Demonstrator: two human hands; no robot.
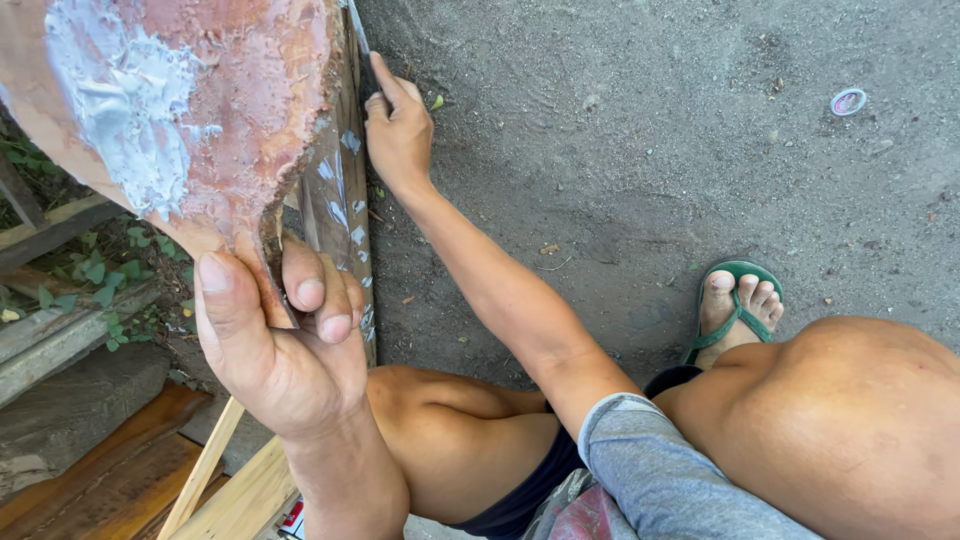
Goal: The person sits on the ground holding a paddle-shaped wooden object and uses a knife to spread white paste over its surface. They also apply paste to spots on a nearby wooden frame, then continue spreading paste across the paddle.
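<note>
Left hand (280,340) fingers pinch the reddish wooden piece (200,110); right hand (398,130) fingers curl around its far edge.

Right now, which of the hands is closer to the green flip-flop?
The right. The right hand is up by the plank's edge on the same dirt ground as the green flip-flop; the left hand grips the reddish wooden piece, further away.

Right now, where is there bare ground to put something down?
Bare dirt ground lies between the right hand, the small round cap and the green sandal. It is crowded on the left: left hand, reddish board, planks, leaves.
</note>
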